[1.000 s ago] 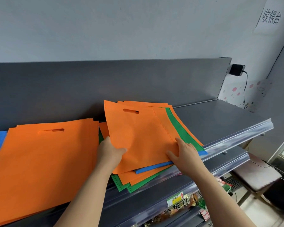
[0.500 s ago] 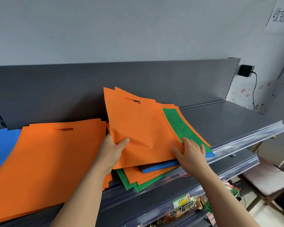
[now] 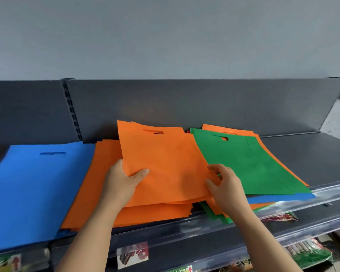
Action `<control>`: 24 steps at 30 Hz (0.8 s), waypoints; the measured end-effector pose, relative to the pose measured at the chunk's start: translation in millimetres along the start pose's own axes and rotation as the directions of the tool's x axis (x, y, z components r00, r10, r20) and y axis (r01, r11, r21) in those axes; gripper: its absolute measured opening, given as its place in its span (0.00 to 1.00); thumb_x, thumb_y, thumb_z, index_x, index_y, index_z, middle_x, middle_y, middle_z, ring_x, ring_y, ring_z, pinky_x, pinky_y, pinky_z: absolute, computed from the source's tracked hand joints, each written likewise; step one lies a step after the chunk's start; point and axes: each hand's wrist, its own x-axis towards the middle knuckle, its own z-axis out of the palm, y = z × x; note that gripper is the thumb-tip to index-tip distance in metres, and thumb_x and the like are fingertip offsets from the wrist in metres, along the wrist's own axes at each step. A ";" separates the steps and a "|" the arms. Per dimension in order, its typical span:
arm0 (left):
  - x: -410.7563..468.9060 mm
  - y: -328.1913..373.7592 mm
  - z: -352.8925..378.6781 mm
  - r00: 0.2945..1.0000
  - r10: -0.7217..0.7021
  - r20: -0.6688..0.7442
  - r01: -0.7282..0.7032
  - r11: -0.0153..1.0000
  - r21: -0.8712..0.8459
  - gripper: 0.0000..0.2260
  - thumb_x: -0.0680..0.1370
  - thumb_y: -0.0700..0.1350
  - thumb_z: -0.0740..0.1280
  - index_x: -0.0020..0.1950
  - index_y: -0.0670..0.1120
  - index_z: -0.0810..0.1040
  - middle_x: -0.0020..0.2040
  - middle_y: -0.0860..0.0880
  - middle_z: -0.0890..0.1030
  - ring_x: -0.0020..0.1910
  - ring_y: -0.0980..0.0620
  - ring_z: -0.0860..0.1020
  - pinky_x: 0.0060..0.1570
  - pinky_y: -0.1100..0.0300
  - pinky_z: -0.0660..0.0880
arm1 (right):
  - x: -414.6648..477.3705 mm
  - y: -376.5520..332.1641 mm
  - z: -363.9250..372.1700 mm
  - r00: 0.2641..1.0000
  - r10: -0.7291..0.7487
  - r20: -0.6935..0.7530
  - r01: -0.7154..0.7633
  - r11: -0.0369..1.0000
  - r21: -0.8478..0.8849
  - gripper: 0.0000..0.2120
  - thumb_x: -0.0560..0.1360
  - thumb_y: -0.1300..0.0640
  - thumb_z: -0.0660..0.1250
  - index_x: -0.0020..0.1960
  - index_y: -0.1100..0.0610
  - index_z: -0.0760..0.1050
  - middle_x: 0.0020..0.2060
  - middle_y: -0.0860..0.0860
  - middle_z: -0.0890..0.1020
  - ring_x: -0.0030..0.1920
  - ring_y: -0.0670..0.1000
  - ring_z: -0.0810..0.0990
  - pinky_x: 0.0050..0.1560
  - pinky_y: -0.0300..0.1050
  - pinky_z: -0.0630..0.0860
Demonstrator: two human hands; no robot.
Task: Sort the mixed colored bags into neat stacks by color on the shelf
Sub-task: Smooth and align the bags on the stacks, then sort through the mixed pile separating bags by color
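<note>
One orange bag [image 3: 165, 163] is held at the centre of the frame, slightly tilted, with its cut-out handle toward the grey back panel [image 3: 185, 103]. Its left edge is gripped by the left hand [image 3: 124, 183], thumb on top and fingers beneath. The right hand [image 3: 226, 185] is seen at the bag's lower right edge with fingers curled and touching it. The hand is blurred, so it cannot be told whether the bag is truly grasped there.

Beneath the bag, at centre-left, an orange stack [image 3: 94, 185] is laid flat on the shelf [image 3: 312, 158]. A blue stack [image 3: 33, 189] fills the left of the frame, right up against the orange stack.

Right of centre a mixed pile is seen, topped by a green bag [image 3: 243, 163]. Orange edges show behind it and along its right side, and a blue edge [image 3: 283, 198] shows at the front. Green and orange corners jut out below the right wrist.

Along the bottom of the frame, price labels [image 3: 133, 254] and packets [image 3: 306, 252] on a lower shelf are seen.
</note>
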 end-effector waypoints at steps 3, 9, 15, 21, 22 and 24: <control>-1.7 -11.6 -36.3 0.996 -0.058 -0.064 0.067 0.985 0.158 0.14 0.71 0.50 0.75 0.52 0.53 0.75 0.47 0.56 0.79 0.48 0.52 0.78 0.44 0.56 0.73 | -7.6 -22.0 23.2 0.999 -0.039 0.033 0.039 0.999 -0.022 0.18 0.73 0.61 0.68 0.62 0.55 0.74 0.53 0.49 0.75 0.53 0.48 0.74 0.53 0.39 0.69; -4.4 -27.7 -76.3 0.988 -0.084 -0.129 0.129 0.906 0.404 0.18 0.72 0.48 0.74 0.58 0.47 0.73 0.50 0.52 0.78 0.49 0.48 0.77 0.45 0.55 0.73 | -25.1 -49.1 54.7 0.996 -0.040 0.085 0.050 0.992 -0.118 0.20 0.75 0.61 0.65 0.66 0.56 0.71 0.56 0.52 0.74 0.53 0.51 0.75 0.52 0.41 0.71; -8.9 -35.1 -78.0 0.982 -0.064 -0.177 0.170 0.710 0.684 0.25 0.75 0.50 0.70 0.67 0.41 0.68 0.61 0.42 0.75 0.59 0.41 0.73 0.53 0.50 0.72 | -38.2 -51.3 60.8 0.993 -0.051 0.109 0.081 0.953 -0.291 0.20 0.76 0.55 0.64 0.66 0.57 0.71 0.59 0.53 0.76 0.55 0.54 0.77 0.55 0.48 0.75; -9.4 -15.6 -42.5 0.994 0.075 -0.084 0.007 0.703 0.711 0.24 0.78 0.49 0.65 0.72 0.42 0.66 0.68 0.43 0.71 0.66 0.42 0.68 0.63 0.51 0.68 | -27.4 -24.2 29.6 0.996 -0.084 -0.041 0.058 0.901 -0.430 0.18 0.77 0.54 0.64 0.63 0.61 0.74 0.59 0.56 0.77 0.57 0.57 0.74 0.57 0.50 0.71; -8.3 -11.1 -30.1 0.995 0.089 -0.051 -0.032 0.738 0.674 0.22 0.79 0.49 0.65 0.71 0.43 0.68 0.66 0.44 0.73 0.65 0.44 0.70 0.62 0.52 0.69 | -21.7 -15.3 21.3 0.997 -0.063 -0.046 0.035 0.889 -0.457 0.19 0.77 0.53 0.63 0.64 0.62 0.74 0.61 0.56 0.76 0.60 0.58 0.73 0.60 0.50 0.70; -5.9 -2.8 -1.0 0.993 0.114 0.014 -0.100 0.801 0.590 0.19 0.79 0.47 0.64 0.69 0.44 0.71 0.63 0.46 0.76 0.62 0.47 0.74 0.59 0.55 0.71 | -9.2 5.1 3.0 0.999 -0.007 -0.054 -0.022 0.855 -0.517 0.20 0.77 0.52 0.62 0.65 0.63 0.72 0.65 0.57 0.74 0.63 0.58 0.71 0.63 0.50 0.67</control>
